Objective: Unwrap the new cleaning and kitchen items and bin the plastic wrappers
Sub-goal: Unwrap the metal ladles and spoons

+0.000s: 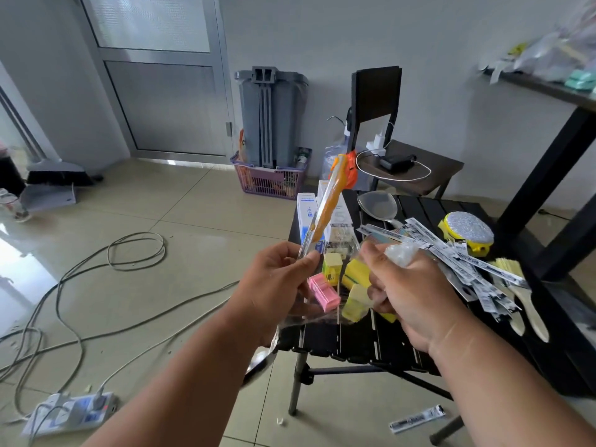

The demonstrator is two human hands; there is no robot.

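— Hands first: what does each hold?
— Left hand [277,279]: thumb and fingers pinch the lower end of an orange-handled utensil [329,201], which is sheathed in a clear plastic wrapper [306,250] and tilts up and away over the near-left corner of the bench [354,343]. Right hand [409,285]: fingers curled round a crumpled wad of clear plastic [400,254], with a loose clear sheet trailing below between the two hands.
— Items on the bench?
— Pink box [322,290] and small yellow blocks [354,275], just beyond the hands. White cartons [308,214] standing at the far-left edge. Metal skimmer [377,204] lying at the back. Black-and-white label strips [451,253], in a loose heap right of centre. Yellow scrubber with a silver pad [467,233], far right. Two paint brushes [519,291], near the right edge, handles toward the viewer.
— Surroundings?
— Grey bin [271,114] against the wall, standing in a purple basket [267,180]. Chair [406,162] behind the bench. Cables [96,285] and a power strip [69,414] on the floor; one label strip beneath the bench.
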